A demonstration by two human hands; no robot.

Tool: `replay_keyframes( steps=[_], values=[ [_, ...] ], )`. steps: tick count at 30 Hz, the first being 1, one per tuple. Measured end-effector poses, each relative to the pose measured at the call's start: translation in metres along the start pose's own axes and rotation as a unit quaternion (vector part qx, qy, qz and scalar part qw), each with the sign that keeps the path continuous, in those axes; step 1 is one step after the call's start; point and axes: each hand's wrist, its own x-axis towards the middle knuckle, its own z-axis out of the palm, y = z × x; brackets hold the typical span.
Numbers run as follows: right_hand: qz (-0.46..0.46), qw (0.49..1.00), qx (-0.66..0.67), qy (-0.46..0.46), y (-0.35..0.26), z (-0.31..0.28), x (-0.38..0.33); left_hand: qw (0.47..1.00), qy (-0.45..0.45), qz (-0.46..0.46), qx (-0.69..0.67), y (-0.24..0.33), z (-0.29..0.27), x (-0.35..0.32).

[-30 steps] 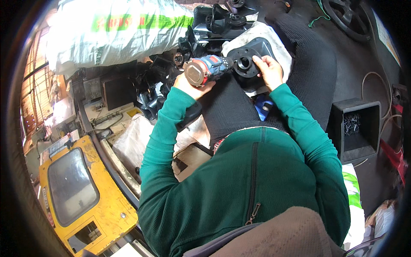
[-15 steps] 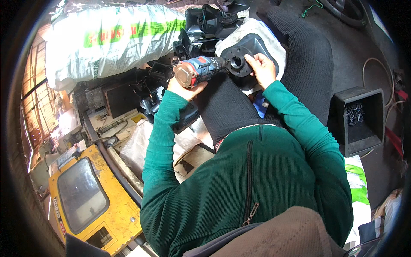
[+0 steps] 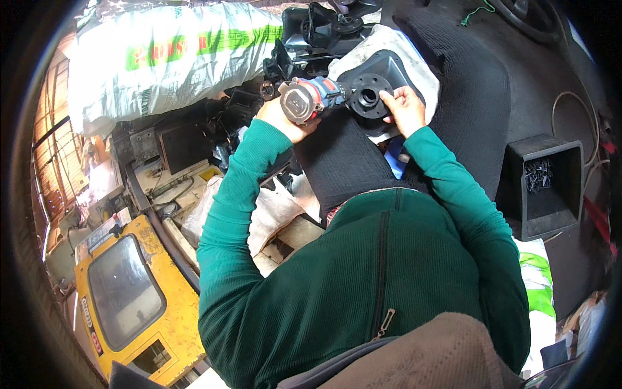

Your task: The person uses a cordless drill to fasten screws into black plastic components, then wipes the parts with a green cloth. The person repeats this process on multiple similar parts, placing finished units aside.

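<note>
A blue and grey cordless drill (image 3: pixel 322 93) is gripped by my left hand (image 3: pixel 287 123), its round rear end toward me and its chuck pointing right. The chuck meets the left edge of a black plastic part with a round flange (image 3: pixel 370 93), which has a central hole and small holes around its rim. The drill's tip is hidden there. My right hand (image 3: pixel 407 111) pinches the flange's right edge between thumb and fingers. Behind the flange, the part widens into a black base (image 3: pixel 391 65) over a white sack (image 3: pixel 424 71) on my lap.
More black plastic parts (image 3: pixel 311 29) lie piled beyond the drill. A full white and green sack (image 3: pixel 175 68) stretches across the far left. At right, a black bin (image 3: pixel 551 223) holds loose screws (image 3: pixel 538 175). A yellow machine panel with a window (image 3: pixel 126 292) stands at lower left.
My left hand and the drill have moved right and slightly up. The flanged part and my right hand have shifted a little to the right, with the pinch kept.
</note>
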Motion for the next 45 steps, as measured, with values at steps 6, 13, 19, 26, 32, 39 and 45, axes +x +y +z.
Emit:
replay_keyframes(
  steps=[6, 13, 19, 26, 32, 39, 45],
  values=[
    [0.014, 1.000, -0.007, -0.011, 0.009, 0.001, 0.015, 0.999, -0.041, 0.009, 0.016, 0.000, -0.006, 0.014],
    [0.026, 0.999, 0.016, -0.031, 0.008, 0.000, 0.024, 0.999, -0.017, -0.005, -0.036, -0.008, 0.007, 0.020],
    [0.041, 0.998, 0.035, -0.028, 0.002, -0.002, 0.020, 0.999, -0.028, 0.005, -0.046, -0.004, 0.008, 0.025],
    [0.012, 0.998, -0.006, -0.057, 0.012, -0.003, 0.034, 0.999, -0.019, 0.033, 0.004, -0.012, 0.007, 0.018],
    [0.061, 0.984, 0.165, -0.041, 0.022, -0.031, 0.027, 0.979, 0.134, 0.098, -0.119, -0.004, 0.029, -0.048],
    [0.109, 0.832, 0.454, -0.300, -0.010, -0.051, -0.031, 0.946, 0.144, 0.187, -0.223, 0.027, 0.061, -0.094],
    [0.070, 0.852, 0.434, -0.284, -0.010, -0.041, -0.039, 0.962, 0.078, 0.165, -0.201, 0.036, 0.072, -0.099]
  ],
)
